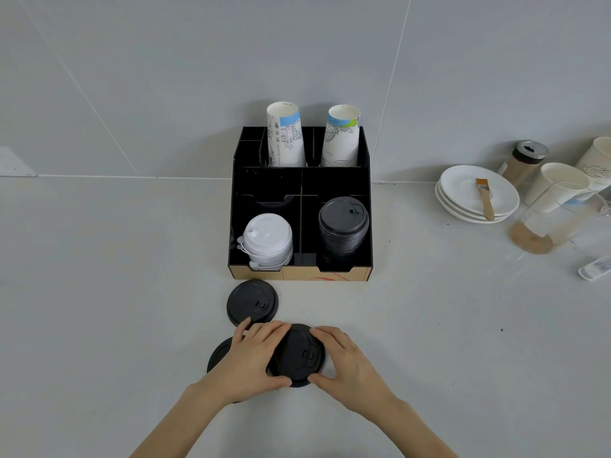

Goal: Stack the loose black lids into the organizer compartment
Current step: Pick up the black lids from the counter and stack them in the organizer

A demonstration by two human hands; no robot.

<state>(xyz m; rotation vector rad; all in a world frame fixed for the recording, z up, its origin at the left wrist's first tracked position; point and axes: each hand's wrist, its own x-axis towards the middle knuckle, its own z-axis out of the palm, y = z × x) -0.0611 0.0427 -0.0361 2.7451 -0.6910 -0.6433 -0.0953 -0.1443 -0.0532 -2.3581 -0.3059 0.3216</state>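
Both hands, left hand (254, 355) and right hand (344, 361), grip one black lid (299, 355) on the counter (429, 325); next, probably lifting it onto the organizer's (297, 274) black stack (343, 226).

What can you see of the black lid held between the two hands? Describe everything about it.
The black lid is round, matte and looks like plastic, with a raised rim and a small flip tab over its drinking hole. It faces up, slightly tilted, low over the grey counter in front of the organizer. The left hand grips its left edge and the right hand its right edge. Whether it touches the counter is unclear.
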